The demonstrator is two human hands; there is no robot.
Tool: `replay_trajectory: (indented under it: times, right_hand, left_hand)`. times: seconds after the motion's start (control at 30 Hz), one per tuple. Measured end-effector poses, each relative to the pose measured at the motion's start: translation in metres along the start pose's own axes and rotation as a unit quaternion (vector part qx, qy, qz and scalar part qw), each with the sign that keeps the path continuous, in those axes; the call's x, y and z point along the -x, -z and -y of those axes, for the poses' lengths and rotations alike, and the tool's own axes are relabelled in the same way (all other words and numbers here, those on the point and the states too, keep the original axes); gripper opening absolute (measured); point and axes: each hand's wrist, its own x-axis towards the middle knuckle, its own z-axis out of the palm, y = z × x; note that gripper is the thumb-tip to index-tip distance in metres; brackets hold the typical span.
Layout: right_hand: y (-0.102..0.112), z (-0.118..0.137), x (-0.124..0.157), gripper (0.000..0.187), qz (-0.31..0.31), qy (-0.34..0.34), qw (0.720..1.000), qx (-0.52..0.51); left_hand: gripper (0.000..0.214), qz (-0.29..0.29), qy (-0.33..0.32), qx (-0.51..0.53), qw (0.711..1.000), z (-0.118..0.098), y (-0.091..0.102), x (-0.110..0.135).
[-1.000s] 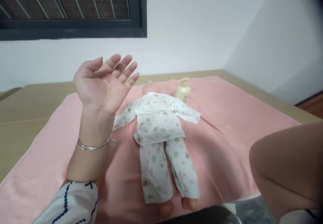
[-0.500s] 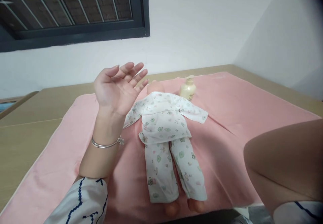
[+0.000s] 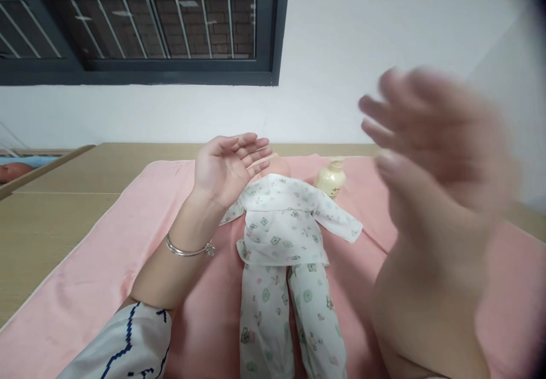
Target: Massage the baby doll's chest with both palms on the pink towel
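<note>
One doll (image 3: 284, 232), head beside fingers (image 3: 252, 142) of left hand (image 3: 224, 168)

Nothing readable showing up here
The cream pump bottle (image 3: 330, 178) is sitting too far back, and any print on it is blurring out.

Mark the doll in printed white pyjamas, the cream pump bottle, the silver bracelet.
doll in printed white pyjamas (image 3: 284, 228): head view, on the shirt, mid torso.
cream pump bottle (image 3: 330, 181): head view, on its body.
silver bracelet (image 3: 187, 252): head view, middle of the band.
</note>
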Motion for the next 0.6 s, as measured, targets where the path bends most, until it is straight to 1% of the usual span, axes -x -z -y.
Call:
replay_trajectory:
  times: [0.07, 0.13, 0.2, 0.23, 0.3, 0.37, 0.43, 0.53, 0.6]
  right_hand:
    - [-0.007, -0.031, -0.015, 0.044, -0.03, 0.019, 0.997, -0.067]
    - [-0.015, -0.065, -0.028, 0.047, 0.001, -0.063, 0.997, -0.04]
    - [-0.021, -0.093, -0.037, 0.056, 0.036, -0.132, 0.991, 0.004]
    - [-0.023, -0.102, -0.039, 0.061, 0.059, -0.161, 0.985, 0.032]
    - [-0.025, -0.112, -0.04, 0.066, 0.118, -0.201, 0.969, 0.081]
    - [-0.025, -0.115, -0.039, 0.068, 0.163, -0.211, 0.959, 0.101]
    - [-0.024, -0.115, -0.039, 0.069, 0.166, -0.202, 0.96, 0.104]
    - [-0.022, -0.12, -0.04, 0.069, 0.15, -0.194, 0.961, 0.128]
    - [-0.021, -0.126, -0.04, 0.065, 0.176, -0.201, 0.952, 0.148]
  left_hand:
    - [0.023, -0.003, 0.013, 0.012, 1.0, 0.008, -0.001, -0.002]
    - [0.027, -0.002, 0.047, 0.029, 0.998, 0.019, -0.004, -0.002]
    - [0.034, 0.014, 0.124, 0.044, 0.991, 0.031, -0.009, -0.001]
    - [0.039, 0.027, 0.17, 0.051, 0.984, 0.037, -0.012, -0.001]
    - [0.051, 0.047, 0.243, 0.062, 0.967, 0.05, -0.018, -0.001]
    - [0.061, 0.052, 0.273, 0.07, 0.958, 0.063, -0.026, -0.007]
    - [0.066, 0.044, 0.273, 0.077, 0.958, 0.077, -0.036, -0.02]
    - [0.071, 0.021, 0.256, 0.091, 0.962, 0.095, -0.053, -0.048]
    - [0.077, 0.0, 0.252, 0.102, 0.962, 0.104, -0.063, -0.066]
